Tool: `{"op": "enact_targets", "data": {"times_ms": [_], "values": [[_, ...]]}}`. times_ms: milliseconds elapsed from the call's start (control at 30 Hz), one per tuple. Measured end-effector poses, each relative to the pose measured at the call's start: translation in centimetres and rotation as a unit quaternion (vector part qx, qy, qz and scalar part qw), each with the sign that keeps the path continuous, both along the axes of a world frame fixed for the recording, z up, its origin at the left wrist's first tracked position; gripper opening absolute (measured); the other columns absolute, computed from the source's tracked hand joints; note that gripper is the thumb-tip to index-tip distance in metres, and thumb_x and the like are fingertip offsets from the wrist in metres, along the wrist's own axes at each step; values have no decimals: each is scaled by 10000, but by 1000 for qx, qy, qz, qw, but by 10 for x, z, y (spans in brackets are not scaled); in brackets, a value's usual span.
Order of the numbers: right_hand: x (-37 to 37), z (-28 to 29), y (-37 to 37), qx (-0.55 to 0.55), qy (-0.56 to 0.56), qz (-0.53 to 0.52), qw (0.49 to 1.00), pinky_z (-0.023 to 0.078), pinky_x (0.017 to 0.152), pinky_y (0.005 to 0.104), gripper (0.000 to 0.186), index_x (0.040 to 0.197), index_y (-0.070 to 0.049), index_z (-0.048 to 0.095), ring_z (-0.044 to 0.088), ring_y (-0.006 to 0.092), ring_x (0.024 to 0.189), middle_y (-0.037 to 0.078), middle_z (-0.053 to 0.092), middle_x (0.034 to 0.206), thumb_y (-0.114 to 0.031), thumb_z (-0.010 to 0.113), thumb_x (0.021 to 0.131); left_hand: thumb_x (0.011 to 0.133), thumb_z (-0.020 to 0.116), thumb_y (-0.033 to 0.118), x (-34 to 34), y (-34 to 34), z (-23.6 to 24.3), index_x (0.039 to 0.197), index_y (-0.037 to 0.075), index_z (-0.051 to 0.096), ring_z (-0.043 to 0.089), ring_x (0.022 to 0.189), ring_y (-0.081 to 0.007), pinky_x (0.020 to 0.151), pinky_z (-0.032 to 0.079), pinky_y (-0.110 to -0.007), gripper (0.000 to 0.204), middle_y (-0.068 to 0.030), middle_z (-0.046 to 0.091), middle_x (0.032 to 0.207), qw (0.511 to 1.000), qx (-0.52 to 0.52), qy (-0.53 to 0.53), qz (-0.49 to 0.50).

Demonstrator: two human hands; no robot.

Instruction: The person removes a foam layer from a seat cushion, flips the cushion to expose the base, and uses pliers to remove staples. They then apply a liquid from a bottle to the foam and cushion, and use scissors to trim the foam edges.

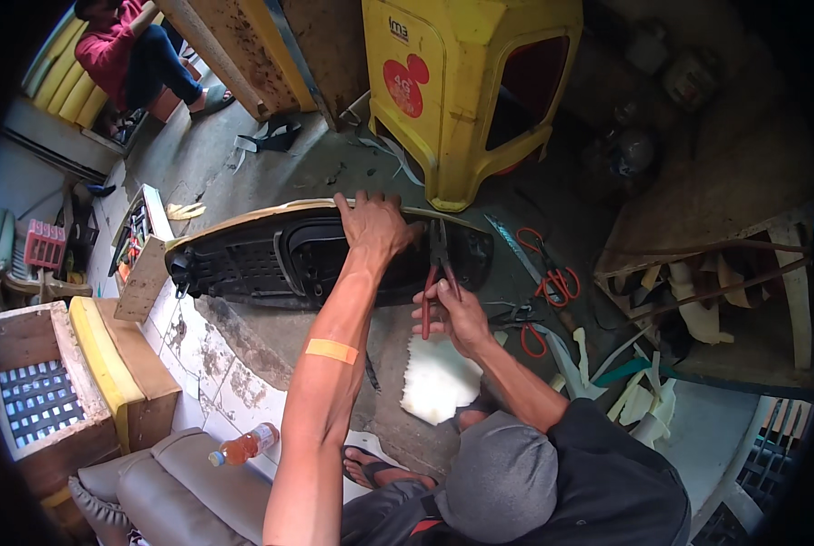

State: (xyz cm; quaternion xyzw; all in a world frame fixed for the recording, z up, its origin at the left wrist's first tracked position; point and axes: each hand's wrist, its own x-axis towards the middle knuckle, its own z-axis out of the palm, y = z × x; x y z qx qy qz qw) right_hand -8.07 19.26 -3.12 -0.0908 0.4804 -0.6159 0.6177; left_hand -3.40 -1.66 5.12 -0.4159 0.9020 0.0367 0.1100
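Seat (302,259) at mid-frame is clamped in the grip of the left hand (375,227), pliers (439,252) in the right hand (457,317); the former could be nipped by slipping pliers.

Place: small workshop | Around me: concrete floor (321,168), red-handled scissors (566,289), foam scraps (653,407), tool box (141,280) | I grip: pliers (438,250), working over an upturned seat (243,259)
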Motion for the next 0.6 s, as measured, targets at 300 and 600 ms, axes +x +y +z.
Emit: {"op": "enact_targets", "data": {"times_ms": [300,600], "values": [[10,-12,-3,49,100,-23,994,658,731,414,469,1134,-8,583,692,250,939,163,644,1132,-467,503,1073,833,702,629,1,1,-7,1301,142,694,529,1345,-298,1157,222,-654,676,-100,675,1328,1000,-26,8,-4],[27,1,-14,60,-14,-99,993,654,715,492,443,1164,-31,546,642,267,895,162,617,1087,-461,518,1064,830,716,618,4,4,-8,1212,126,735,550,1290,-341,1143,236,-662,623,-131,685,1262,998,-34,59,-20]]}}
